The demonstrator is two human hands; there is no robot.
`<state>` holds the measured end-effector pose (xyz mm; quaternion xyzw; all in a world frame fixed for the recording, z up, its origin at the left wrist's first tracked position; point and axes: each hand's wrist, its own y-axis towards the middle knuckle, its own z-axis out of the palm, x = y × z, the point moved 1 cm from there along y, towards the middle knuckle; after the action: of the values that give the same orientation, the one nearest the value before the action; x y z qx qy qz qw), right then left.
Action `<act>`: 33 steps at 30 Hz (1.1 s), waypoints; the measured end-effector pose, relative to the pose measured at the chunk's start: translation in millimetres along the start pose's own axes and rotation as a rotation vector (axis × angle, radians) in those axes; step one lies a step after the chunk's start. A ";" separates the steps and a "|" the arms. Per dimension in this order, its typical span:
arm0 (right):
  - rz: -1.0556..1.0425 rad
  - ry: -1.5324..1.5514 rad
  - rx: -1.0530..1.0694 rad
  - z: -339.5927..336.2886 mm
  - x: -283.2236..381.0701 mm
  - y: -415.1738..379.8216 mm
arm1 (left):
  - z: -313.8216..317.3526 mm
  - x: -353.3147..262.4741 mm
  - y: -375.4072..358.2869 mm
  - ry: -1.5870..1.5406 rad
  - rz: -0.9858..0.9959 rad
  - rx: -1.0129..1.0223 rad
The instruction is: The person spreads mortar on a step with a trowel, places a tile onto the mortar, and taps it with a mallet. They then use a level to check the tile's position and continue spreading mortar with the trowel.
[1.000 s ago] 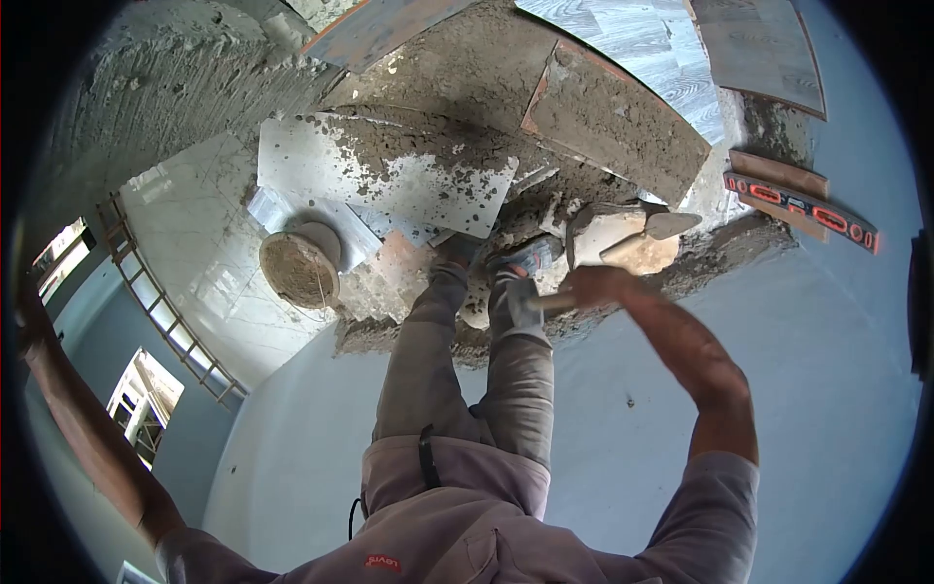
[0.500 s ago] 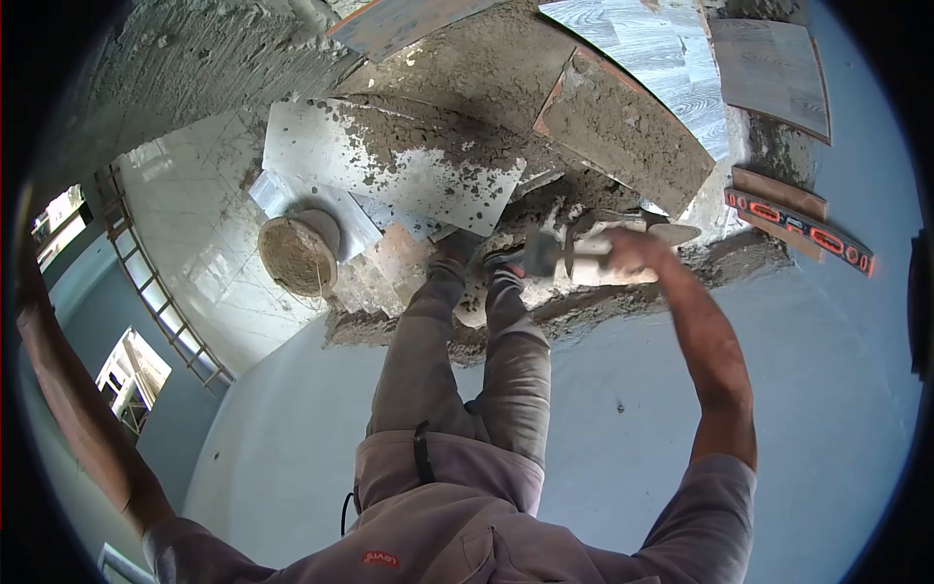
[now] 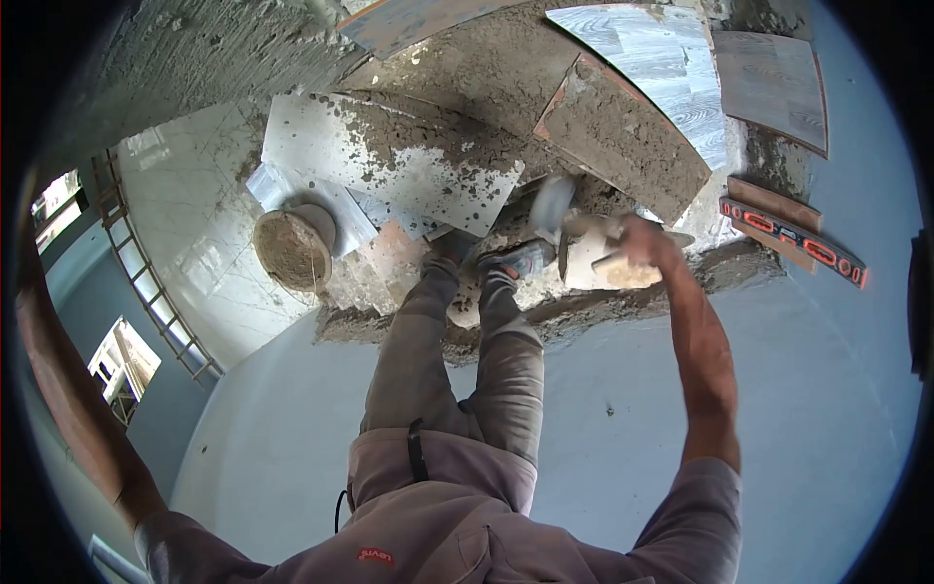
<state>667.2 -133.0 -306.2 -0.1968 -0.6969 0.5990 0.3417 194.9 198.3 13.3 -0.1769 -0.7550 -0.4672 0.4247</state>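
Observation:
My right hand (image 3: 644,243) is closed around the handle of a trowel-like tool (image 3: 552,207), whose flat grey blade is blurred and points to the left, over rough mortar. Beneath the hand lies a pale broken slab (image 3: 608,265). Only the forearm of my left arm shows at the far left edge; the left hand is out of view. A mortar-smeared light board (image 3: 389,161) lies beyond my feet, and a mortar-covered tile (image 3: 623,136) lies farther right.
A bucket of mortar (image 3: 292,249) stands left of my feet. Wood-look tiles (image 3: 647,68) lean at the top right. An orange and black spirit level (image 3: 793,241) rests by the right wall. A ladder (image 3: 156,282) stands at the left.
The tool's blade has swung up and away from my feet, with my right hand still on its handle. The view has shifted slightly.

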 end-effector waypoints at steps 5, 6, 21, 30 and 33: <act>-0.325 -0.395 -0.098 85.4 10.3 -5.9 | 2.1 -1.0 11.5 0.018 0.028 -0.001; -0.254 -0.475 0.076 87.9 23.9 -15.7 | 15.5 3.9 31.2 -0.325 0.186 -0.357; -0.169 -0.464 0.211 80.1 -0.8 13.7 | 15.4 5.9 28.7 -0.269 0.169 -0.347; 0.003 -0.260 -0.089 65.9 11.1 3.6 | 20.7 8.7 24.8 -0.270 0.172 -0.367; -0.093 -0.368 0.095 59.5 -6.9 3.4 | 29.2 5.9 39.9 -0.585 0.326 -0.735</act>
<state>629.1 -178.8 -314.0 -0.0352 -0.7267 0.6409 0.2446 204.1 242.6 34.3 -0.5543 -0.5906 -0.5606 0.1721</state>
